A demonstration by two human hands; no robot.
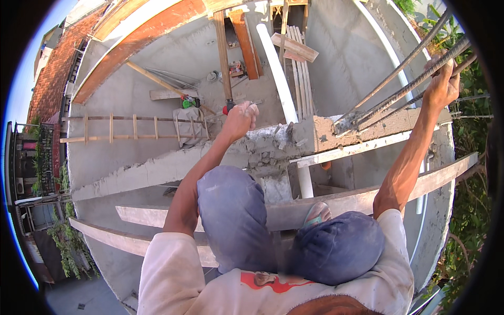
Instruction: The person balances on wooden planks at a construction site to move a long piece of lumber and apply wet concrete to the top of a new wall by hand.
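My right hand (442, 90) is raised at the upper right, its fingers wrapped round a ribbed steel rebar (407, 79). Several such bars rise at a slant from the end of a rough concrete beam (325, 137). My left hand (242, 119) is closed in a fist above the beam's broken, crumbled part. A small red and black piece (228, 107) shows at the edge of that fist; whether it belongs to something held is hidden. Loose mortar chunks (268, 158) lie on the beam just in front of my knees.
I squat on wooden planks (346, 202), a sandalled foot (318, 212) on one. Far below are a floor with tools, a bamboo ladder (134, 127), leaning boards (302, 79) and a white pipe (277, 73). Plants (467, 220) border the right wall.
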